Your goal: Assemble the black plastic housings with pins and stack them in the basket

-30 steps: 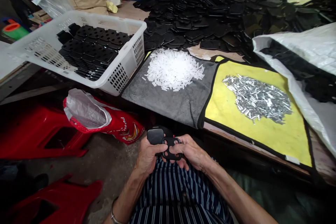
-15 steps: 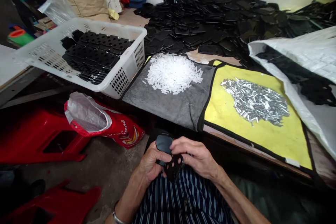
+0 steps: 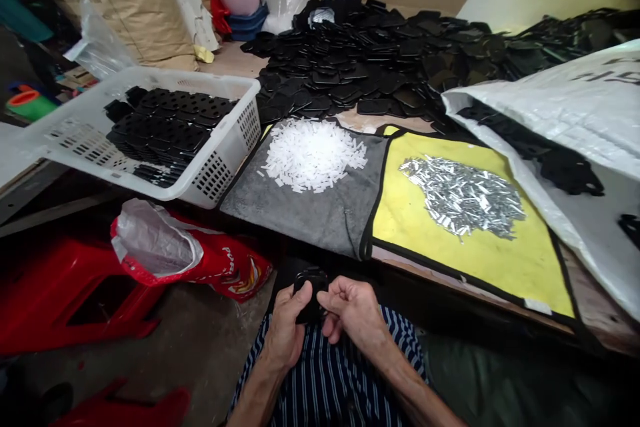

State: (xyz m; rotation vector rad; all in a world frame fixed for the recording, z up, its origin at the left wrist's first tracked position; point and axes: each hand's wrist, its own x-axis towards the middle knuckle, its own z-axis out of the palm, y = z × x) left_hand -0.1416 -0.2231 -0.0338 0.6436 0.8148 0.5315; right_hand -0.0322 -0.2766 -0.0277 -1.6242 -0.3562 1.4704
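The black piece [image 3: 311, 295] lies long axis near-to-far, gripped by the left hand's [image 3: 287, 323] fingers, the right hand's [image 3: 354, 312] curled at its right edge.

My 2 forearms rise from the bottom edge of the frame and lean inward, bringing both bare hands together low in the frame, a little left of its middle. My left forearm [image 3: 259, 383] climbs toward the right, and my left hand [image 3: 286, 321] is closed in a grip, the thumb [image 3: 303, 293] angled up and to the right across the front. My right forearm [image 3: 413, 377] slants up to the left. My right hand [image 3: 357, 312] shows its back, fingers curled, thumb and index finger drawn close at the tips, pointing toward my left hand, the other fingers bent below.
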